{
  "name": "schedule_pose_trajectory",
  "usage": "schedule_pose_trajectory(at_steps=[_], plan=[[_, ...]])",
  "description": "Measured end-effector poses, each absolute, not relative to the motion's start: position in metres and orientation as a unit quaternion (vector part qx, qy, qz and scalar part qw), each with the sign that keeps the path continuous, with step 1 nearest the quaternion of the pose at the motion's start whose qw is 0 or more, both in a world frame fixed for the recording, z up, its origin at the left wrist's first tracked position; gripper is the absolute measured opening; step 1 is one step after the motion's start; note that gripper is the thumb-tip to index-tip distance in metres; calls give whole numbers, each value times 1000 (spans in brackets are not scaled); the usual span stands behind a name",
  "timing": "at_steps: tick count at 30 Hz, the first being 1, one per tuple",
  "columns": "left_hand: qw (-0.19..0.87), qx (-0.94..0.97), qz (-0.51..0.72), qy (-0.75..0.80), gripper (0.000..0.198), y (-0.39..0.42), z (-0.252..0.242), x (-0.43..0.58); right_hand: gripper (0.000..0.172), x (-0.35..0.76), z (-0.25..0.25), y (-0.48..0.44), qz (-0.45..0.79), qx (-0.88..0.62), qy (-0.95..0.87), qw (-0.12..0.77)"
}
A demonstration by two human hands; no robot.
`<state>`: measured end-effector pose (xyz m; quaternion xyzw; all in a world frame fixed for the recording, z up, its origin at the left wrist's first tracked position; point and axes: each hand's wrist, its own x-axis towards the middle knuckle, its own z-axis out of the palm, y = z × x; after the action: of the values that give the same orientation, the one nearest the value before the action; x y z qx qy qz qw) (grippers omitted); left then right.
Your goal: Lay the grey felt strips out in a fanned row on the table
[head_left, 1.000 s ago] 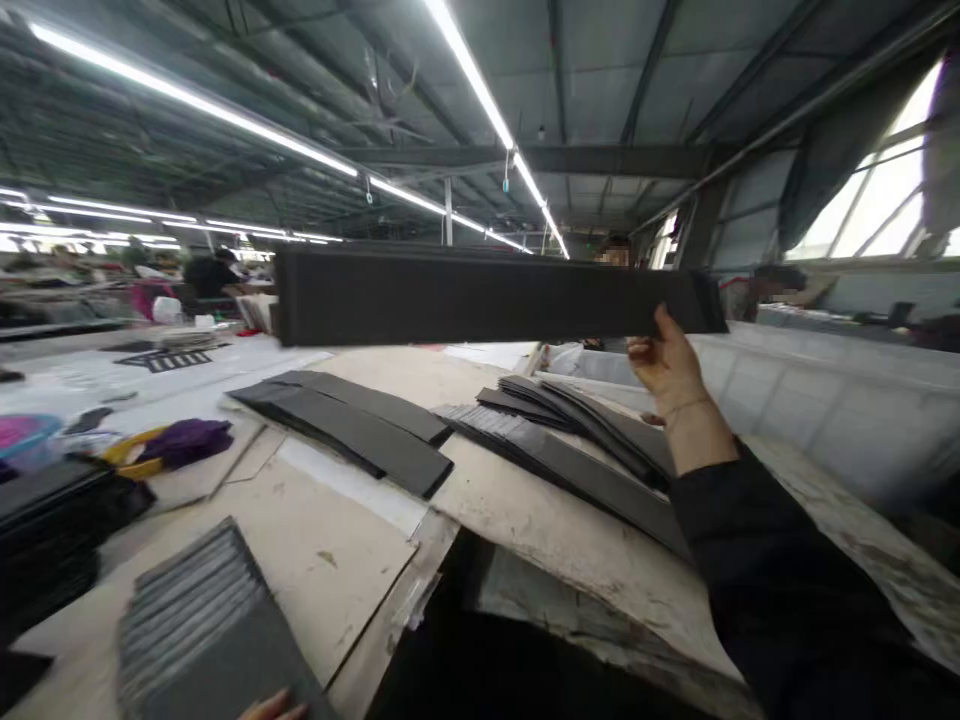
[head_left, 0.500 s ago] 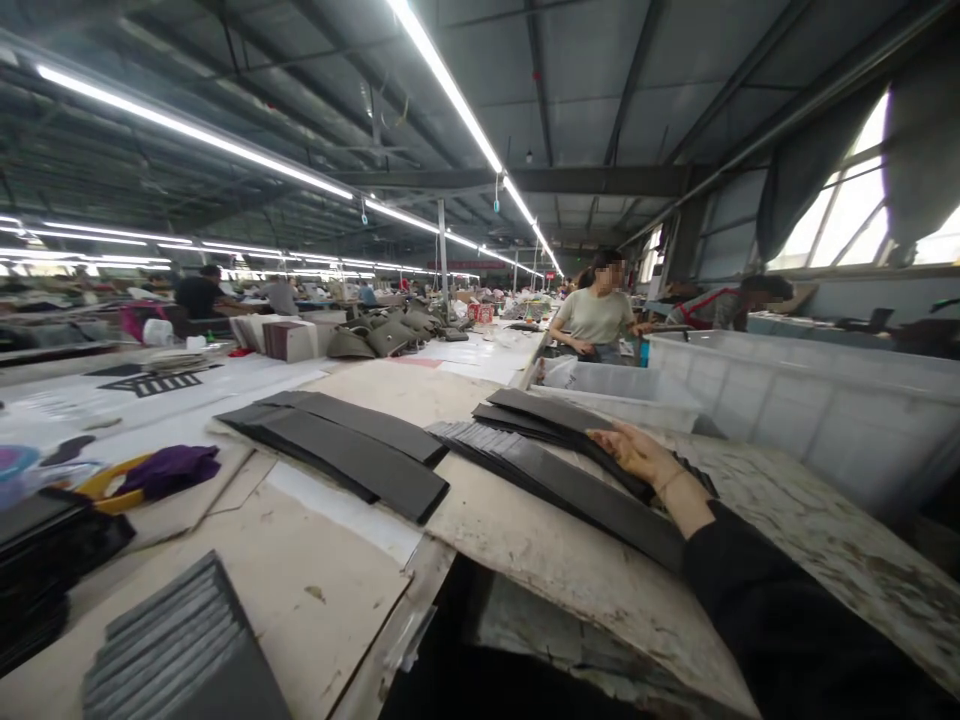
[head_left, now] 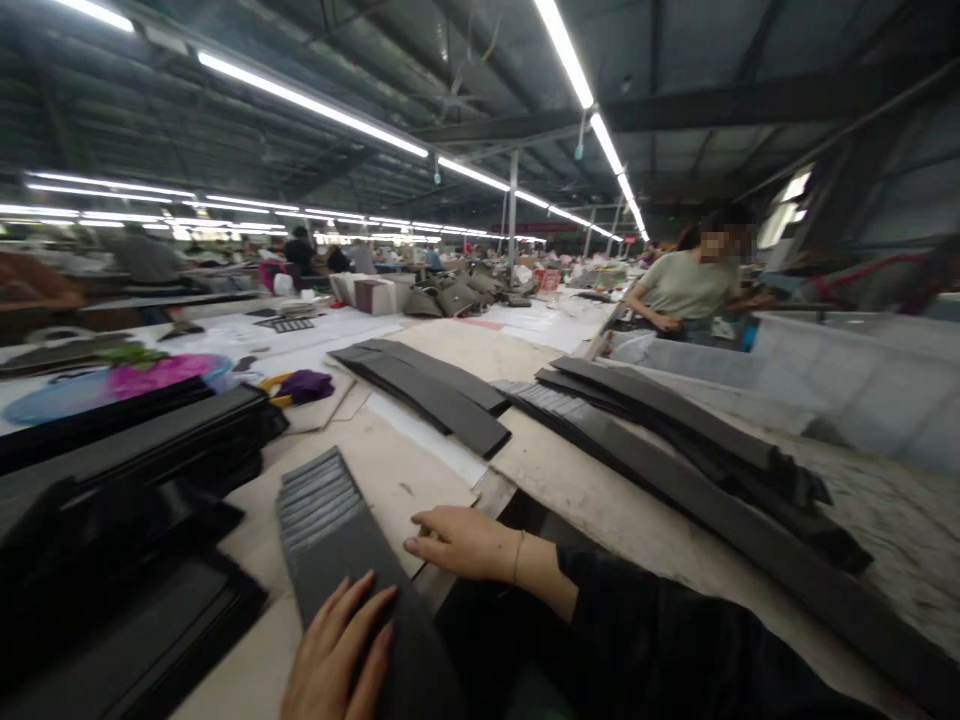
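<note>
A fanned stack of dark grey strips (head_left: 326, 510) lies on the worn table (head_left: 600, 500) right in front of me. My left hand (head_left: 337, 655) rests flat on the near end of that stack, fingers stretched out. My right hand (head_left: 461, 540) lies at the stack's right edge, fingers extended to the left and touching its side, holding nothing. A black sleeve covers my right forearm. A long pile of dark strips (head_left: 675, 425) stretches across the table to the right.
Another pile of dark strips (head_left: 435, 390) lies in the middle, and black stacks (head_left: 135, 460) stand at left. A purple cloth (head_left: 304, 385) lies beyond them. A white bin (head_left: 825, 370) stands far right, with a co-worker (head_left: 686, 290) behind it.
My right hand held a long dark strip up, laid it on the right-hand pile, then came back to the near stack. My left hand has moved onto the stack. The view has turned left.
</note>
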<state>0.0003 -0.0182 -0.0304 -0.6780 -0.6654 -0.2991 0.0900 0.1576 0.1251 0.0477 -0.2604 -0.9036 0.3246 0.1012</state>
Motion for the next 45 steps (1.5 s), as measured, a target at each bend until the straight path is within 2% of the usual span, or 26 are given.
schedule_pose_trajectory(at_steps=[6,11,14,18,24,28,35,41,45], plan=[[68,-631,-287,-718,32,-50,-12,37,30,147,24,85,335,-237,-896,170],[28,-638,-259,-724,35,-68,2,50,47,155,18,77,328,-200,-891,244],[-3,-645,-242,-725,36,-73,9,51,40,147,19,76,267,-128,-909,292],[-60,-658,-209,-721,37,-82,23,51,24,135,19,73,243,-52,-924,290],[-200,-674,-170,-690,27,-86,75,25,20,142,12,63,232,-47,-929,286],[-115,-635,-184,-742,26,-62,94,-1,21,148,10,58,225,-51,-929,288],[-30,-617,-96,-780,28,-28,70,-12,19,147,9,59,229,-57,-928,289],[-53,-620,-111,-775,20,-28,66,-12,19,147,10,59,232,-55,-927,291],[-157,-590,-145,-778,25,-18,74,-23,19,147,9,59,228,-54,-928,291]])
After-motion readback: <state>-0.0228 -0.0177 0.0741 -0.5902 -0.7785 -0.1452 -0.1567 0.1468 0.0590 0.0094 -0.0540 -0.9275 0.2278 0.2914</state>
